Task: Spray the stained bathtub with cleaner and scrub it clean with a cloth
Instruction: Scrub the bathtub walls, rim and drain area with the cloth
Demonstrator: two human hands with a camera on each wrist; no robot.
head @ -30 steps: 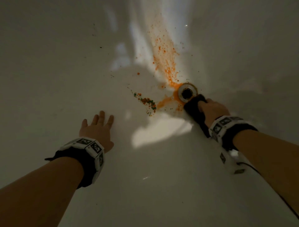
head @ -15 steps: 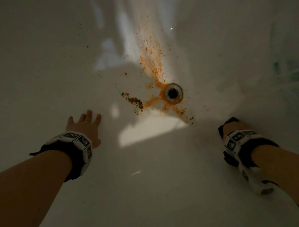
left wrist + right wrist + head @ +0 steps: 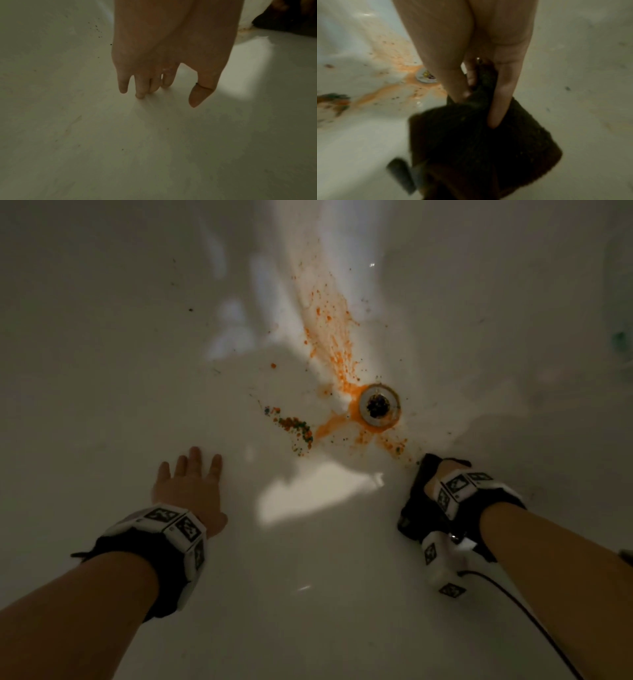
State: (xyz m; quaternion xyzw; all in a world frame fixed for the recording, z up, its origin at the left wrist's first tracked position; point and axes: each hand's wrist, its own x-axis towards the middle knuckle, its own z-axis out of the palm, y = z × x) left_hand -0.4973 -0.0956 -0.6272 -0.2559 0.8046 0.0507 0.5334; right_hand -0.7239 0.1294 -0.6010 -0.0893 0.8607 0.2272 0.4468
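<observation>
The white bathtub (image 3: 102,371) has an orange stain (image 3: 334,344) that streaks down to the metal drain (image 3: 378,405) and pools around it. A clump of coloured crumbs (image 3: 294,428) lies left of the drain. My left hand (image 3: 191,477) rests flat on the tub floor with straight fingers (image 3: 140,88) and holds nothing. My right hand (image 3: 442,474) grips a dark cloth (image 3: 416,501) on the tub floor, below and right of the drain. In the right wrist view the cloth (image 3: 479,135) bunches under my thumb and fingers, with the drain (image 3: 425,76) beyond it.
Small dark specks (image 3: 190,309) dot the tub's left wall. A blurred green thing (image 3: 620,340) shows at the right edge. A black cable (image 3: 513,611) trails from my right wrist. A bright patch of light (image 3: 308,491) lies between my hands.
My right hand has drawn the cloth back from the drain toward me and to the right. The left hand has stayed flat on the tub floor.
</observation>
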